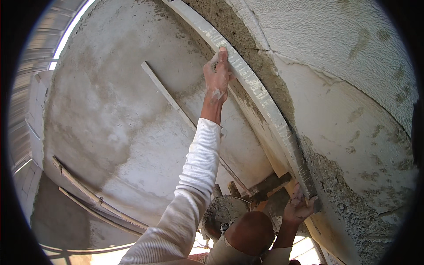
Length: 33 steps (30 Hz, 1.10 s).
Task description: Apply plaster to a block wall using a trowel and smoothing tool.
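My left hand [217, 75], in a white ribbed sleeve, is closed round the left edge of a long, pale straightedge [258, 88] streaked with mortar. The bar runs from the top centre down to the lower right, along the border between plastered surfaces. Farther down, another hand [297, 207] grips its lower end. That forearm appears to lead to the cream sleeve of another person [249, 234], whose head is below me. My right hand does not show.
Rough wet mortar [274, 84] lies right of the bar, beside a textured white surface [327, 31]. A thin strip [168, 95] crosses the grey plastered wall [101, 101]. Two poles [101, 203] stand lower left. A mortar-filled container [221, 212] sits near the person's head.
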Motion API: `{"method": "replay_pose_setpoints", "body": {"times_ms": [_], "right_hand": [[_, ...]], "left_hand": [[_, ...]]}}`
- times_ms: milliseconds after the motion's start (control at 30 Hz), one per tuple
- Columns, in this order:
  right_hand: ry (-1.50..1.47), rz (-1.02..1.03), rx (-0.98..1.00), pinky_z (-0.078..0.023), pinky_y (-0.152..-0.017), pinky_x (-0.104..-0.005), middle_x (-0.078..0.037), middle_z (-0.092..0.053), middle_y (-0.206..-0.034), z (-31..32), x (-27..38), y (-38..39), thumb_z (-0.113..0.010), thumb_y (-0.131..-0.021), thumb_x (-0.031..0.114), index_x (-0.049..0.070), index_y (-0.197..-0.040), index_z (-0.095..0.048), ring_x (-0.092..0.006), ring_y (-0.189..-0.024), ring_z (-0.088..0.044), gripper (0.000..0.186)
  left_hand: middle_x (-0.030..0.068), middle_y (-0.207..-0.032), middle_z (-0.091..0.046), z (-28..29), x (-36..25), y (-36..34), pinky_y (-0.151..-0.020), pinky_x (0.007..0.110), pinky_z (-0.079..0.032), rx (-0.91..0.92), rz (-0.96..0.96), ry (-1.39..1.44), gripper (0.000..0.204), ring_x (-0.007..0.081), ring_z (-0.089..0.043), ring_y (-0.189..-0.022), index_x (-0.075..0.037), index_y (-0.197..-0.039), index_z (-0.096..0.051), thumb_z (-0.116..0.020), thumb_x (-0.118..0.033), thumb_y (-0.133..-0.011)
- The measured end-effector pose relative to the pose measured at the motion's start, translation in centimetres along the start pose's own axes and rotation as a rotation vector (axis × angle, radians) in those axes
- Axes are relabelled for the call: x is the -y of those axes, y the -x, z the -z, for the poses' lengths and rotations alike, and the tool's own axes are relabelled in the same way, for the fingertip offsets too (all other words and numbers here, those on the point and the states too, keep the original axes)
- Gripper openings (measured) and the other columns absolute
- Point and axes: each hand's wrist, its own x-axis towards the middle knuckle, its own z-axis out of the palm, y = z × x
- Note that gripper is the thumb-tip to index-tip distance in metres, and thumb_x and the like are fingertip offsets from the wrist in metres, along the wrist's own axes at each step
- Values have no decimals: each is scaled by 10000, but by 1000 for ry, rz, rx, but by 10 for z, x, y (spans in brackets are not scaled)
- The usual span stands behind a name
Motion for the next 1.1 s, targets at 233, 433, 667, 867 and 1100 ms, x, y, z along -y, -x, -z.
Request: {"method": "replay_pose_setpoints", "body": {"times_ms": [233, 433, 667, 867, 1100], "right_hand": [[88, 17, -10, -447, -1205, -467, -298, -466, -1491, 111, 81, -6, -550, -1061, 497, -117, -1523, -332, -366, -1414, -485, 799], [433, 267, -188, -434, -1110, -387, -268, -531, -1432, 146, 124, 21, -529, -1055, 523, -83, -1510, -378, -289, -1276, -552, 773], [58, 180, -50, -584, -1024, -401, -298, -577, -1378, 102, 113, 43, -685, -1025, 367, -70, -1481, -420, -334, -1122, -686, 686], [165, 250, -104, -644, -781, -273, -286, -523, -1490, 13, 48, 31, -683, -1010, 458, -98, -1493, -405, -338, -1321, -591, 787], [-57, 55, 27, -626, -818, -290, -299, -478, -1537, 29, 43, 24, -726, -990, 412, -139, -1485, -388, -351, -1383, -549, 815]], "left_hand": [[30, -897, -574, -24, 47, 71, -736, 348, -563, 87, 11, -44, 620, 137, -553, -834, 15, -1049, -671, -590, -599, -1035], [106, -1090, -679, -54, 145, 171, -858, 324, -529, 39, 122, 42, 783, 160, -583, -954, 176, -1364, -571, -640, -530, -1032], [91, -1024, -675, -49, 133, 155, -846, 329, -527, -12, 87, 111, 821, 149, -578, -933, 197, -1401, -531, -664, -519, -1022], [90, -1045, -683, -27, 17, 51, -716, 369, -560, 20, -72, 7, 596, 178, -644, -895, 67, -1197, -687, -615, -505, -1047], [200, -1123, -711, -19, -2, -17, -913, 384, -516, -150, -76, -38, 575, 237, -627, -1027, 136, -1223, -662, -652, -410, -1044]]}}
